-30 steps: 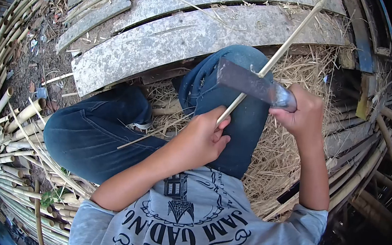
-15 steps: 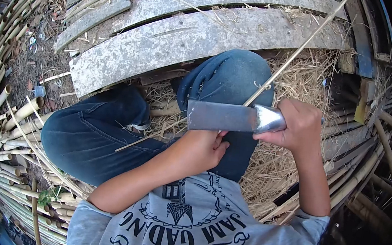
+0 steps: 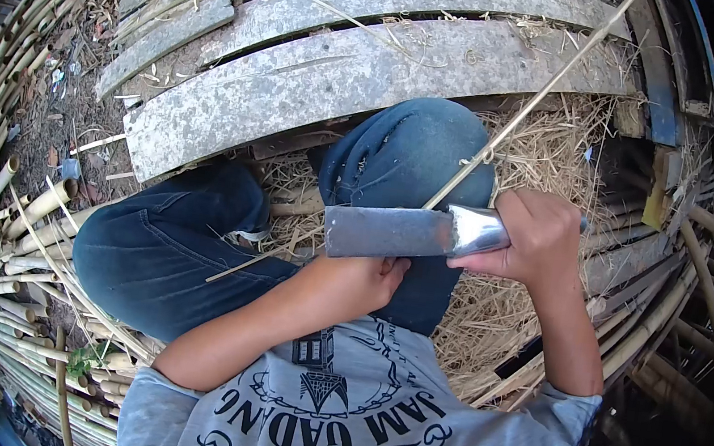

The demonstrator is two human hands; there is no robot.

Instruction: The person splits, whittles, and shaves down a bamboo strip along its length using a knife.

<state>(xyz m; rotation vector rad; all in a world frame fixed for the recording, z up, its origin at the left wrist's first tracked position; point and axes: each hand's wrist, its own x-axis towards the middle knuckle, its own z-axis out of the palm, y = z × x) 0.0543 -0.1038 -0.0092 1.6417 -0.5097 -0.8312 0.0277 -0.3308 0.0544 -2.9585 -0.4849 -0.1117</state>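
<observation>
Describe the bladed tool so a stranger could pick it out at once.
Find the weathered planks and, just below them, the bent knee in blue jeans. Below that knee, the right hand grips the bladed tool, which crosses the slender strip. Its broad, flat, dark-grey blade and silvery collar set it apart from the pale strip and straw nearby.

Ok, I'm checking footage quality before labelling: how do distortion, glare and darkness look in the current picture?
Head view, distortion: strong wide-angle curvature, the planks bowing; head view, glare: a bright glint on the blade's shiny collar beside the right hand; head view, darkness: black corners, lower right side unreadable.
</observation>
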